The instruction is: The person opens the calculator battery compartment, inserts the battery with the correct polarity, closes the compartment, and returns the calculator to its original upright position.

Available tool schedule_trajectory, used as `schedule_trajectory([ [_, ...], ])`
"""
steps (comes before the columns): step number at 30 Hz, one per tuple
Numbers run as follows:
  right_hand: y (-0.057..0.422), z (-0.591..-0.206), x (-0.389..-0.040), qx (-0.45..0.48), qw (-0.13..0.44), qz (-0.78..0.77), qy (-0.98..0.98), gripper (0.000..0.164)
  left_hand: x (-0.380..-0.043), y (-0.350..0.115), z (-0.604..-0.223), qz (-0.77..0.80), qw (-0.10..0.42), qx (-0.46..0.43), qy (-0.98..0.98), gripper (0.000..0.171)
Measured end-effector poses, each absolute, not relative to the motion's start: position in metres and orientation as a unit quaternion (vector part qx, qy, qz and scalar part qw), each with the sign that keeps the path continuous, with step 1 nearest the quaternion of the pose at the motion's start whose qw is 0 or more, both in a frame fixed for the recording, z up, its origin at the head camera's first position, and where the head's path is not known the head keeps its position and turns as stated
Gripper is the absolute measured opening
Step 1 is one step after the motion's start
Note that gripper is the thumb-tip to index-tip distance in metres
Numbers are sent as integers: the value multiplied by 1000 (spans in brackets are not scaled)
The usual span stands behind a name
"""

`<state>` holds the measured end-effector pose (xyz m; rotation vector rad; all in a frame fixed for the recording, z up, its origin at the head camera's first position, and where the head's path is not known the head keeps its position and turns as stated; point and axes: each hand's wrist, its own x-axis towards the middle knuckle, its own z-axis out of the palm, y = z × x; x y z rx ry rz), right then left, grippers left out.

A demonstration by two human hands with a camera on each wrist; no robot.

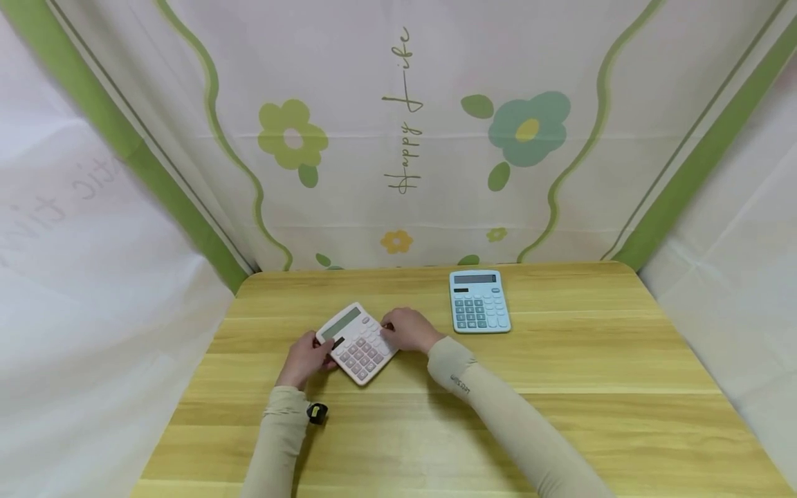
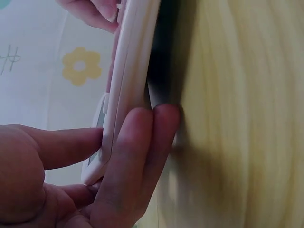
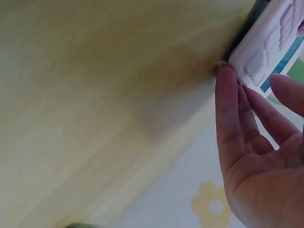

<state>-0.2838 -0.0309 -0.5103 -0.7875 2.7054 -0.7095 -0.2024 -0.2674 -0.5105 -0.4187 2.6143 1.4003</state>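
A pale pink calculator (image 1: 358, 346) sits at an angle left of the table's middle, with one hand at each side. My left hand (image 1: 305, 357) pinches its left edge, thumb over the face by the display and fingers (image 2: 130, 156) underneath. In the left wrist view a dark gap shows between its underside and the tabletop. My right hand (image 1: 411, 330) holds the opposite edge. Its fingertips (image 3: 227, 73) are at a corner of the casing in the right wrist view, and the thumb (image 3: 287, 92) lies over the face side.
A light blue calculator (image 1: 479, 301) lies face up near the back of the wooden table (image 1: 591, 366), right of my right hand. Behind the table hangs a white curtain (image 1: 349, 62) with flowers and lettering. More white cloth (image 1: 93, 290) closes off both sides.
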Motion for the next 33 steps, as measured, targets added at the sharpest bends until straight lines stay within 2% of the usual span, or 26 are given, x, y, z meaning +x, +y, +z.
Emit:
schedule_trajectory([
  [16, -30, -505, -282, -268, 122, -254, 921, 28, -202, -273, -511, 397, 89, -113, 907, 27],
  [28, -26, -506, -281, -266, 135, -264, 917, 27, -202, -273, -514, 420, 92, -121, 895, 26],
  [33, -19, -499, -280, -268, 137, -275, 913, 30, -198, -276, -509, 397, 79, -132, 905, 36],
])
